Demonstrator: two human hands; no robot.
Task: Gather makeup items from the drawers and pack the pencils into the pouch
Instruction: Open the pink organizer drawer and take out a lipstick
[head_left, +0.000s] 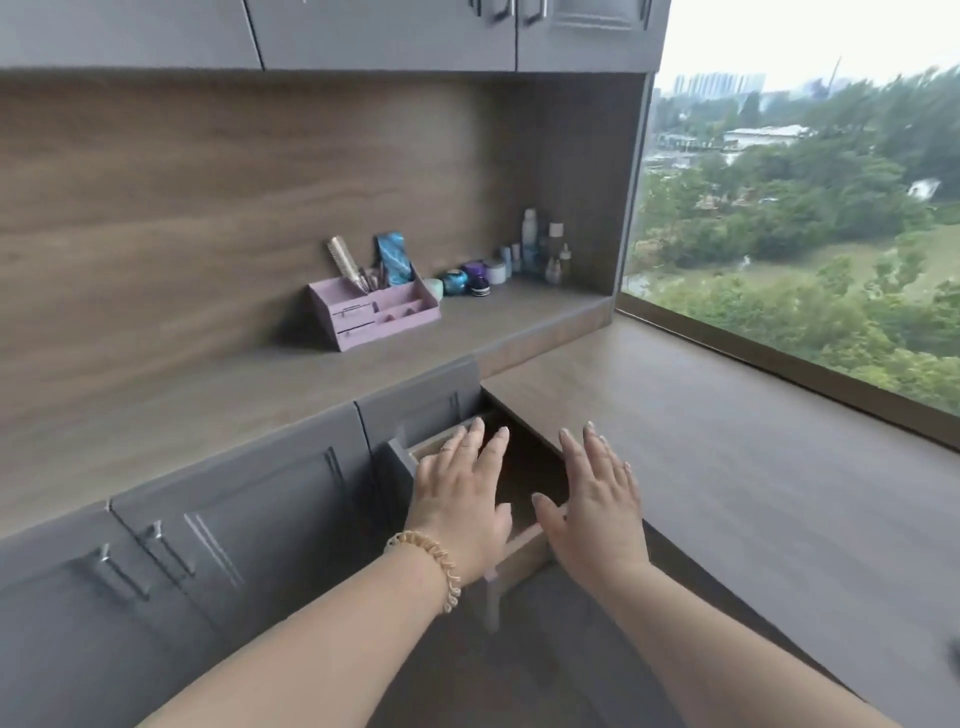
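Drawer (522, 543) open at desk (727, 467) left edge; your left hand (462, 499) and right hand (597, 499) hover over it, grip spread, ready to reach inside

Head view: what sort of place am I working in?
Likely a home dressing or vanity nook: a lilac plastic makeup organiser, small cosmetic jars and bottles on the wood-grain shelf, grey built-in drawer fronts, one wooden drawer pulled open.
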